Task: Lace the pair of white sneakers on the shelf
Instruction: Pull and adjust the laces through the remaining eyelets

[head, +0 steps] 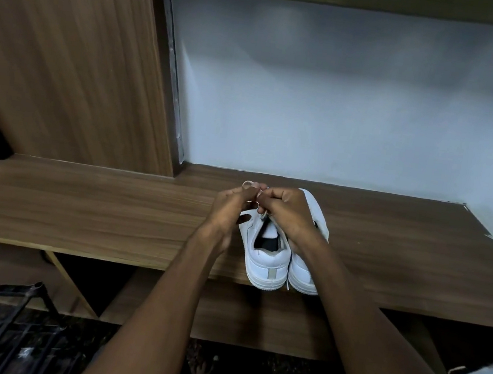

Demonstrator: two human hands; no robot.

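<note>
Lacing white sneakers at the shelf's (109, 216) front edge.
The left hand (230, 206) and right hand (286, 211) both pinch the lace (250, 184) above the left sneaker (265, 252); the right sneaker (306, 273) touches it.

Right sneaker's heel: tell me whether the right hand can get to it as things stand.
Probably yes. The right sneaker stands at the shelf front edge, its heel uncovered and facing the person. But the right hand is pinching the lace with the left hand, so it must let go first.
</note>
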